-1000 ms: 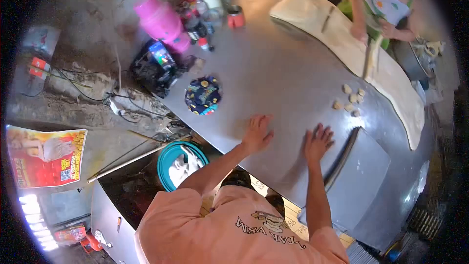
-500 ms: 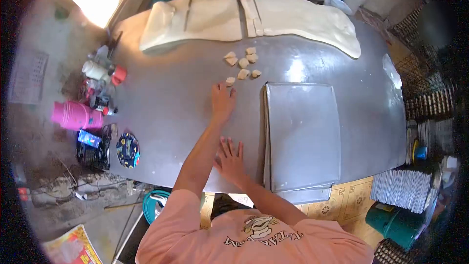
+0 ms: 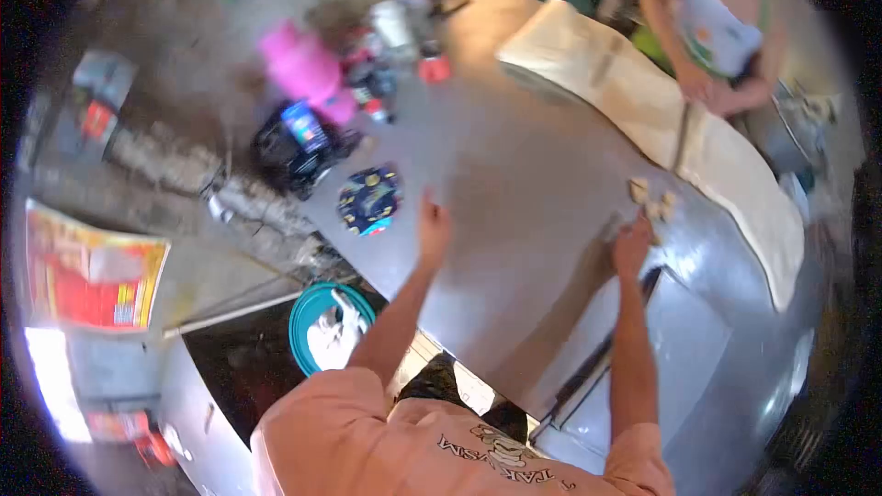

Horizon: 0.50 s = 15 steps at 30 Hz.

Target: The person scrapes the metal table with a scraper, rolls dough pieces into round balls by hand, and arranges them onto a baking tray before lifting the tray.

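Over the left part of the metal table point(image 3: 514, 248) is my left hand point(image 3: 435, 228), blurred, to the right of a dark patterned cloth point(image 3: 370, 200) and apart from it. Its fingers look partly curled, and whether anything is in them does not show. My right hand point(image 3: 632, 246) reaches to the small dough pieces point(image 3: 660, 209), its fingertips right beside or touching the nearest ones. Blur hides whether it grips one. Beyond these lies a long sheet of pale dough point(image 3: 726, 161), with a dark gap across it.
Metal trays point(image 3: 661, 340) lie stacked by my right forearm. Pink containers point(image 3: 303, 69), a lit phone point(image 3: 305, 127) and jars stand at the left edge. A teal bucket point(image 3: 296, 331) is below left. Another person's hands point(image 3: 712, 95) are behind the dough sheet.
The view has swung left. My left hand has left the dough pieces and moved toward the patterned cloth. My right hand, earlier flat on the table, has reached forward to the pieces.
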Available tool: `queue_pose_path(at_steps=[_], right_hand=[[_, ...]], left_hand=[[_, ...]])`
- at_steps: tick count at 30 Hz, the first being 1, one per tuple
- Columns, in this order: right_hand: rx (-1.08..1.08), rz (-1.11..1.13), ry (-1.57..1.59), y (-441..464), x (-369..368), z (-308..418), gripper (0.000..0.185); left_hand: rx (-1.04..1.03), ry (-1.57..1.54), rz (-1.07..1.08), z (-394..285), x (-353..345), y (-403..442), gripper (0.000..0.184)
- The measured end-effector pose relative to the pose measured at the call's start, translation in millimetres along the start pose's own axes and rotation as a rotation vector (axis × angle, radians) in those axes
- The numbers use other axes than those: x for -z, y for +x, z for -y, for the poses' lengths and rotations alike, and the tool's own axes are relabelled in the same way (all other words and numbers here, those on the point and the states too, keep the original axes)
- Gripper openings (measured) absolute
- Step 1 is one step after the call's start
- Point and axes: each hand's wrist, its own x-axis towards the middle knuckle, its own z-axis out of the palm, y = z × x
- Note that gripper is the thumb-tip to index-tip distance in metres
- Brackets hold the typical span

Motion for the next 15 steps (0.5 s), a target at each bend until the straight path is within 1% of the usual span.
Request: queue_pose_path(at_steps=[1, 2, 3, 4, 5, 6, 7, 8, 9, 10, 11, 12, 13, 15], right_hand=[[-0.012, 0.117, -0.25, 10.8, -0.7, -6.0, 0.046], [0.096, 0.218, -0.328, 20.8, -12.8, -28.9, 0.037], [-0.166, 0.289, -0.281, 37.3, 19.6, 7.1, 0.028], [-0.067, 0.147, -0.228, 34.5, 4.0, -12.5, 0.025], [-0.317, 0.174, 0.187, 34.0, 14.6, -5.5, 0.024], [-0.229, 0.156, 0.164, 25.9, 11.8, -11.0, 0.02], [-0.142, 0.152, 0.296, 8.7, -8.4, -38.9, 0.02], [-0.268, 0.241, 0.442, -3.0, -1.9, -26.1, 0.016], [-0.346, 0.201, 0.676, -28.8, -15.6, -37.1, 0.013], [-0.28, 0.267, 0.635, -37.9, 12.5, -7.4, 0.011], [-0.212, 0.287, 0.525, -51.3, 27.0, 9.7, 0.01], [-0.194, 0.243, 0.555, -70.2, 28.6, 12.3, 0.012], [-0.236, 0.265, 0.554, -83.7, 34.7, 17.1, 0.017], [-0.372, 0.25, 0.6, -94.7, 60.8, 43.9, 0.019]], left_hand=[[0.014, 0.063, -0.105, -5.8, 34.8, 19.1, 0.055], [0.024, 0.12, -0.197, -16.4, 66.6, 50.8, 0.061], [0.039, 0.094, -0.278, -21.2, 91.6, 84.3, 0.065], [0.051, 0.066, -0.361, -26.9, 116.5, 118.0, 0.069], [0.061, 0.037, -0.444, -30.4, 141.5, 151.7, 0.073], [-0.028, 0.059, -0.49, 34.5, 163.2, 207.8, 0.077], [-0.026, 0.05, -0.5, 27.0, 165.2, 218.8, 0.077], [0.007, 0.053, -0.541, 13.5, 167.7, 226.0, 0.077], [0.04, 0.058, -0.581, 6.2, 168.8, 233.3, 0.076], [0.044, 0.047, -0.587, 22.3, 171.4, 252.5, 0.076], [0.004, 0.015, -0.596, 51.4, 175.8, 275.4, 0.075], [-0.036, -0.015, -0.601, 68.5, 177.1, 289.4, 0.074], [-0.031, -0.018, -0.596, 65.6, 174.9, 291.8, 0.074], [0.023, 0.083, -0.627, 51.3, 168.8, 292.7, 0.071]])
